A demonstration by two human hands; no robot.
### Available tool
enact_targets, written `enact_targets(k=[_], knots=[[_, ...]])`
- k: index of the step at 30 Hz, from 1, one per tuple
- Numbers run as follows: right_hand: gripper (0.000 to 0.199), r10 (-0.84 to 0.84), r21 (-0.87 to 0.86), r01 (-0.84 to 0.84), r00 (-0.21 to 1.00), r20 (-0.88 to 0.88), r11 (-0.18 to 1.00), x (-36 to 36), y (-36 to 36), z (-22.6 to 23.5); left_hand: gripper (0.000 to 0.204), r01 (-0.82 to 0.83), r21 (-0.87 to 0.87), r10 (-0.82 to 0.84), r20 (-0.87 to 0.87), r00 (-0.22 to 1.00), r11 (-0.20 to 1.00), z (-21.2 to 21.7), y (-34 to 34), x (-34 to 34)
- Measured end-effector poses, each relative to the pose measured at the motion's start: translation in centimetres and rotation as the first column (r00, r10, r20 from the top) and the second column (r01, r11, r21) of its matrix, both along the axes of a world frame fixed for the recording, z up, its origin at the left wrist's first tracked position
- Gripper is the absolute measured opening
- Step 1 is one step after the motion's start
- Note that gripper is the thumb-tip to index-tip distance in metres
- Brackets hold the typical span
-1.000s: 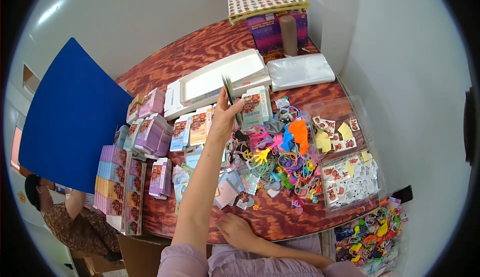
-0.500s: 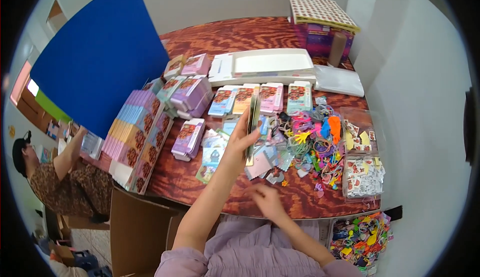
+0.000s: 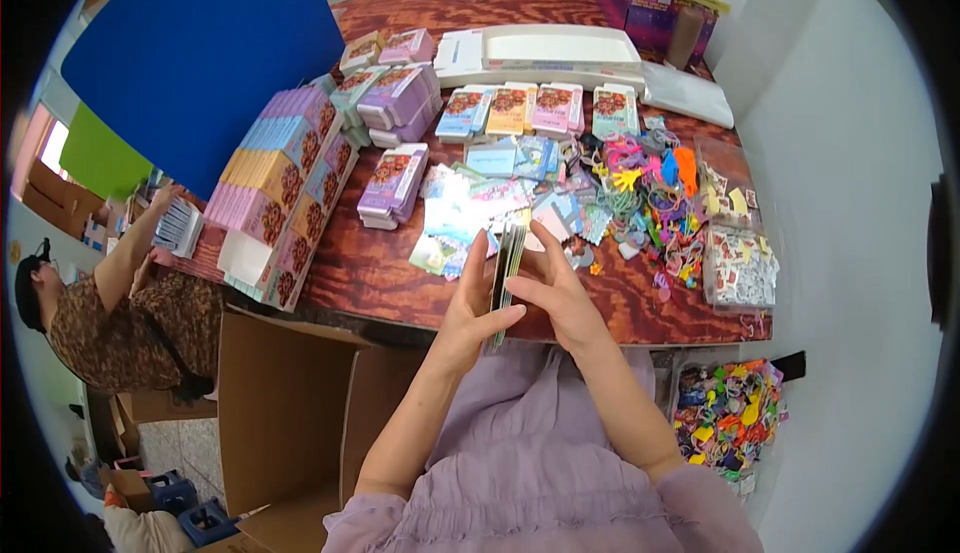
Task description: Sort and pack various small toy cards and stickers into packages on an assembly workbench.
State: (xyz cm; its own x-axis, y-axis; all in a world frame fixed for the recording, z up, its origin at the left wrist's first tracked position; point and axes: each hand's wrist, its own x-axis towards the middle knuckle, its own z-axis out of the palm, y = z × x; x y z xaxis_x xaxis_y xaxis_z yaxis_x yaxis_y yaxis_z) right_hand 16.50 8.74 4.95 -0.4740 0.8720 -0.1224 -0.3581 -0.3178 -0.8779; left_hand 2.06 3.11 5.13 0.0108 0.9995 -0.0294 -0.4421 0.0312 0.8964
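Between my two hands, close to my body and above the table's front edge, a thin stack of cards [image 3: 508, 273] stands on edge. My left hand [image 3: 475, 308] closes on it from the left, thumb across its near end. From the right, my right hand [image 3: 560, 298] grips the same stack with thumb and fingers. Just beyond lie loose printed cards and paper pieces [image 3: 470, 203] in a spread heap. To their right is a pile of small colourful rubbery trinkets and bands [image 3: 650, 188]. A stack of purple boxes [image 3: 393, 185] stands left of the heap.
Blue, orange, pink and green small boxes [image 3: 510, 110] stand in a row behind. Stacked boxes [image 3: 275, 173] and a blue panel [image 3: 210, 63] border the left. Clear trays [image 3: 740, 265] hold small printed pieces at right. A trinket bin [image 3: 728, 413] sits below. Another person [image 3: 130, 323] works at far left.
My right hand has come up from the table edge to the card stack. My left hand has brought the stack lower and closer. The view has tilted downward.
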Motion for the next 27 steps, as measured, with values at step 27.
enact_targets(k=[27], knots=[[0.051, 0.072, 0.121, -0.083, 0.993, 0.092, 0.989, 2.2, -1.6, 2.2, 0.103, -0.234, 0.042, 0.227, -0.462, 0.858, 0.971, -1.9, -2.1, -4.2]])
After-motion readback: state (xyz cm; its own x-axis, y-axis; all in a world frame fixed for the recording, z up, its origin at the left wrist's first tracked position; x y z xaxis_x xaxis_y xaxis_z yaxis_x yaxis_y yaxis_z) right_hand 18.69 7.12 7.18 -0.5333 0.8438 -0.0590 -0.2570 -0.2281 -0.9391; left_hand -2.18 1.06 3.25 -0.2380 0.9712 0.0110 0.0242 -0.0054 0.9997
